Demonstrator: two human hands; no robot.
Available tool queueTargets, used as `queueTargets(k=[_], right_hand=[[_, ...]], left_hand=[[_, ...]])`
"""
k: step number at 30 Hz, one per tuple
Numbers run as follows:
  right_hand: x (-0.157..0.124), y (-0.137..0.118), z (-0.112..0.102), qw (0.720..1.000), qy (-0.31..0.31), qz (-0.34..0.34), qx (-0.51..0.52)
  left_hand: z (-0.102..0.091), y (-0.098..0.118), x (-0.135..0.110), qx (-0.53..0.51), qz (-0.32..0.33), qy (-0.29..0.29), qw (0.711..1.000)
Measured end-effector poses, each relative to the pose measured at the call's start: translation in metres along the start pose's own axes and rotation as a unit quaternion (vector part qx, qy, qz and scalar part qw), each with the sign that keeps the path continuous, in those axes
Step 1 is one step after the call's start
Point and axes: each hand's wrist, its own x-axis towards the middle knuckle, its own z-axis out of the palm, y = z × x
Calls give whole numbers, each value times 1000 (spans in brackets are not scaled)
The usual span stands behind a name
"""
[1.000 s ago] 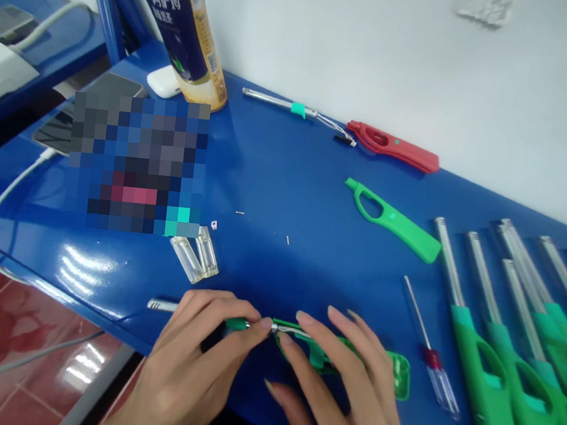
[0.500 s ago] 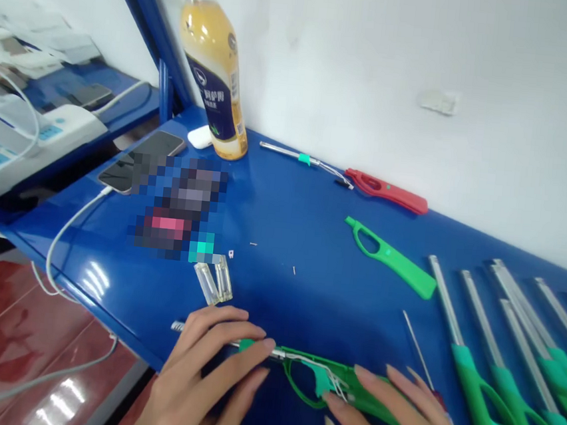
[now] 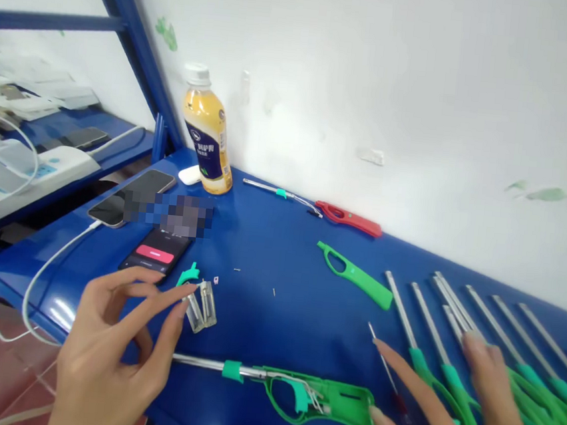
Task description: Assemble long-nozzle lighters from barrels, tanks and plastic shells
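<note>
At the near left, my left hand [image 3: 121, 337] pinches the upper end of a clear fuel tank [image 3: 194, 312] between thumb and forefinger; a second clear tank [image 3: 208, 303] lies against it. Below, an opened green lighter shell [image 3: 350, 401] shows its hollow handle, a teal trigger [image 3: 302, 396], loose white wires and a metal tube [image 3: 199, 363] with a teal collar. My right hand [image 3: 469, 411] hovers with fingers spread, its thumb by the shell's right end and its forefinger over a thin screwdriver [image 3: 386, 368]. A small teal part [image 3: 189, 273] lies behind the tanks.
Several assembled green lighters [image 3: 452, 382] lie at right. Further back are a green shell half [image 3: 357, 278], a red shell [image 3: 350, 217], a wired metal tube [image 3: 261, 185] and tiny screws [image 3: 274, 292]. A drink bottle [image 3: 209, 138] and two phones [image 3: 132, 196] stand or lie at left.
My left hand has left the metal tube and moved left and up to the clear tanks. My right hand has come off the shell toward the right. The view has tilted up.
</note>
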Motion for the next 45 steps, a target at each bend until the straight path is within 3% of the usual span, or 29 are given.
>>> queueTargets(k=[3,7,13,19,24,29,34,40,45], right_hand=[[12,11,-4,999,36,-39,7],[30,12,-13,996,32,-86,-7],[51,4,-19,981,-16,-181,-64],[75,-10,-5,964,-53,-252,-61],[99,-40,13,954,-166,-251,-13],[123,-107,33,930,-270,-250,-2],[140,-157,54,920,-341,-195,-7],[144,-177,66,906,-391,-162,-7],[150,-162,50,922,-365,-130,-12]], left_hand=[[-1,-2,5,-34,17,1,999],[0,-13,12,-21,22,-40,999],[-3,-28,7,84,-23,-87,992],[-5,-29,4,103,-45,-123,986],[-9,-25,5,119,-67,-143,980],[-11,-23,4,127,-77,-156,977],[-8,-21,8,132,-85,-179,971],[-8,-19,25,144,-90,-228,959],[-4,-16,42,148,-33,-294,944]])
